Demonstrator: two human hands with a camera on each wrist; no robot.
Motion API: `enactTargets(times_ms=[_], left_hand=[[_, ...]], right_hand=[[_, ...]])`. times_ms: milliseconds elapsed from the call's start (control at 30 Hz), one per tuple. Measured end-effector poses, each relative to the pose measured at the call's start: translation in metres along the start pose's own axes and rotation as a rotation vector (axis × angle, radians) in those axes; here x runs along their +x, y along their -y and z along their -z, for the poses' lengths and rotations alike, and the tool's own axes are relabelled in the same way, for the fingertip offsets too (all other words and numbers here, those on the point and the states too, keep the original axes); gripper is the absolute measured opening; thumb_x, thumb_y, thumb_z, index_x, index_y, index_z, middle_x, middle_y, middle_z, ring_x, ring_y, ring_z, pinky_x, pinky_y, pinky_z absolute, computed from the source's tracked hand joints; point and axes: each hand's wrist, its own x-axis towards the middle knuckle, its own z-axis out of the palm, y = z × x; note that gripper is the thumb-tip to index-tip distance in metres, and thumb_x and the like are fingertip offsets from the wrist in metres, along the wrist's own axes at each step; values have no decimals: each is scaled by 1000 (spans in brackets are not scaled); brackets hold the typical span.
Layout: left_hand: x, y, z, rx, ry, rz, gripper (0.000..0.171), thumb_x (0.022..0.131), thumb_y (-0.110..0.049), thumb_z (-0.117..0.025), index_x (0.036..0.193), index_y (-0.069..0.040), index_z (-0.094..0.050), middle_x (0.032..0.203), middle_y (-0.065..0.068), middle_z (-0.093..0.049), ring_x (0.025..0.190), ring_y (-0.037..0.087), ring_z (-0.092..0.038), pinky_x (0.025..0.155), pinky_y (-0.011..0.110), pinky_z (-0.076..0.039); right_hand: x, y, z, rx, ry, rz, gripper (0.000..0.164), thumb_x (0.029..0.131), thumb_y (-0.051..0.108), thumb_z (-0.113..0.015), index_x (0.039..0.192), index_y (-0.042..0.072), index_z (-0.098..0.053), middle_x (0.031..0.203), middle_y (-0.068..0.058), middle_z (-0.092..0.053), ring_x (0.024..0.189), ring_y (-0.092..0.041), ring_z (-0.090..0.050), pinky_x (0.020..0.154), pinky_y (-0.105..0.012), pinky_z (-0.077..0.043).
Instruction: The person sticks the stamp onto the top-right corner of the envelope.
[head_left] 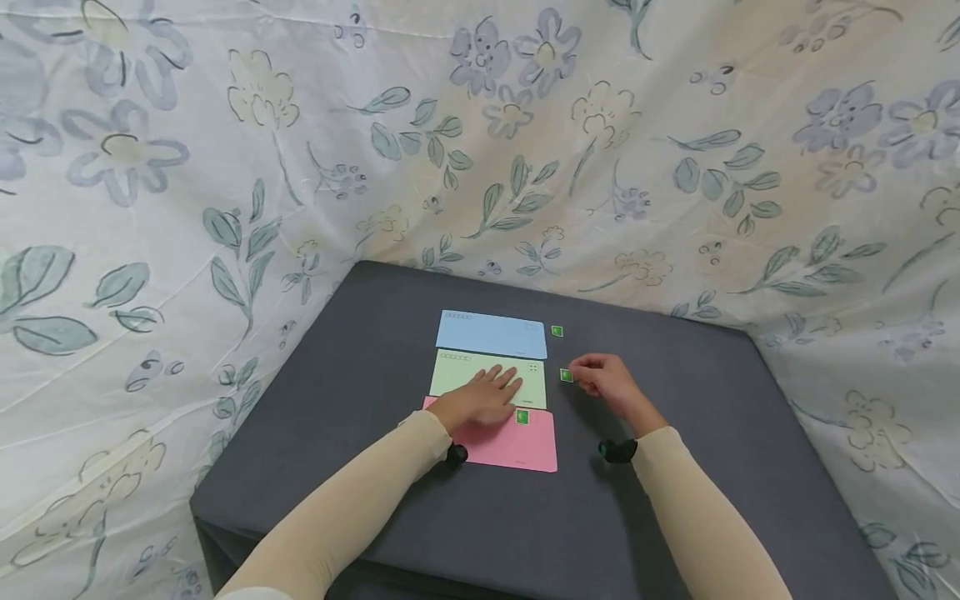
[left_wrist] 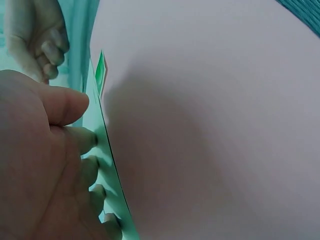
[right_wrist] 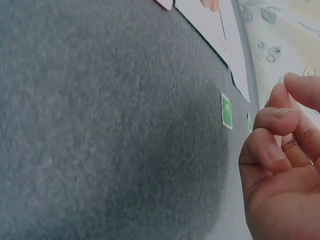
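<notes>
Three paper envelopes lie in a column: a blue envelope (head_left: 491, 333) at the back, a light green envelope (head_left: 442, 375) in the middle, a pink envelope (head_left: 517, 450) in front. My left hand (head_left: 480, 400) rests with spread fingers on the green envelope, its wrist above the pink one. A green stamp (head_left: 522, 417) lies at the pink envelope's upper right corner. To the right of the green envelope is a second stamp (head_left: 566, 375), beside the fingertips of my right hand (head_left: 611, 387). That hand's fingers are curled, with nothing visible between them (right_wrist: 280, 175).
A third green stamp (head_left: 557, 331) lies right of the blue envelope. Dark grey cloth covers the table (head_left: 360, 350). A floral curtain (head_left: 480, 167) hangs behind and at both sides. Dark wrist devices (head_left: 618, 451) sit at both wrists.
</notes>
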Motion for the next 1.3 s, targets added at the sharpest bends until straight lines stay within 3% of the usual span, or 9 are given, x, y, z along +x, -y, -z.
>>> enactTargets(times_ms=[333,733,967,1300], left_hand=[[-2,-4,1,3,-8,0,65,116,-35,-38,174,-11,-22,182,8,-11,167,31,-6,133,47,-9],[-1,-2,2,14,6,-9,66,115,-34,-38,175,-12,-20,182,8,-9,167,31,-5,133,47,-8],[-2,-3,3,15,3,-18,66,115,-32,-39,175,-10,-21,182,9,-10,167,32,-6,133,49,-9],[5,2,-1,9,54,28,67,116,-35,-39,176,-16,-16,183,3,-3,167,25,3,132,44,-1]], right_hand=[[4,-8,9,-56,-30,12,29,108,17,-70,122,-9,-73,87,-9,-63,76,-19,-56,67,-32,-50],[15,-14,11,-62,-52,-25,28,108,16,-70,123,-8,-73,95,-13,-67,77,-18,-58,68,-30,-52],[21,-20,12,-89,-79,-39,26,108,16,-69,122,-6,-73,92,-9,-66,76,-19,-57,66,-28,-51],[27,-22,9,-143,-103,-62,24,109,17,-69,120,-3,-75,90,-8,-65,74,-20,-57,65,-31,-49]])
